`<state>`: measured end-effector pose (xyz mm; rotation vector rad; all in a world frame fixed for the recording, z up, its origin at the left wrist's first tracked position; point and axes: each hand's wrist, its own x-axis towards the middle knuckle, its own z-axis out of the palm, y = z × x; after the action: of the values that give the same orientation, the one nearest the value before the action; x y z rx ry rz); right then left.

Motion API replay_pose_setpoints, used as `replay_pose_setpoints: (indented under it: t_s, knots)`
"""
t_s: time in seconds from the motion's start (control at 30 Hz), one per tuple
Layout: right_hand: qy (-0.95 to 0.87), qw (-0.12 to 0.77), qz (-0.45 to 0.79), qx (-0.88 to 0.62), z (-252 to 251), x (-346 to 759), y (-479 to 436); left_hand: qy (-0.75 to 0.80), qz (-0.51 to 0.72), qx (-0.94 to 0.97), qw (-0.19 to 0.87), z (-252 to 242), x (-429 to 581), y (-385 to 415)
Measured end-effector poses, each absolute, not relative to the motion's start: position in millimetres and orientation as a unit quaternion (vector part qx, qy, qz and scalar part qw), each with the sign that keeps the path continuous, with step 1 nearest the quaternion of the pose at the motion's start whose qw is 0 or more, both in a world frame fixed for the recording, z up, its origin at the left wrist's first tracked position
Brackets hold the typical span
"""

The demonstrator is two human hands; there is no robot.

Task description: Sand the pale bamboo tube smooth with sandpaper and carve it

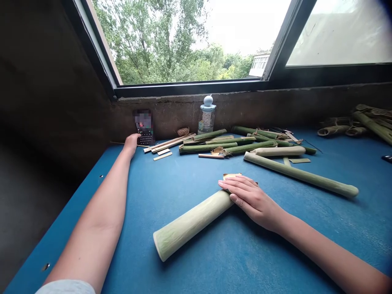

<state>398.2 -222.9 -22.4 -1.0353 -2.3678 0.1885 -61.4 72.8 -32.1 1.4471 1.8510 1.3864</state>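
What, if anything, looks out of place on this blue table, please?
The dark, rectangular phone propped against the brown wall by the left hand looks odd among green cut bamboo pieces. Nothing appears spilled, and the thick, pale-green bamboo tube under the right hand shows no visible crack.

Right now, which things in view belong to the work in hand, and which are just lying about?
In hand, judging by contact:
- thick bamboo tube, under the right hand
- tan sheet, mostly hidden by that hand
- phone, at the left hand

Apparently lying about:
- green bamboo pieces
- long bamboo pole
- lidded jar
- small woven ball
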Motion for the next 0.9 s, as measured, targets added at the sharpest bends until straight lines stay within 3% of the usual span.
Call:
replay_pose_setpoints:
  t_s: [0.63,0.9]
  knots:
    - [-0.873,0.275,0.069,-0.397,-22,397,-225,0.670,0.474,0.543,0.181,-28,-60,72]
    - [-0.869,0.269,0.083,-0.408,-24,394,-227,0.716,0.358,0.582,0.146,-23,-40,51]
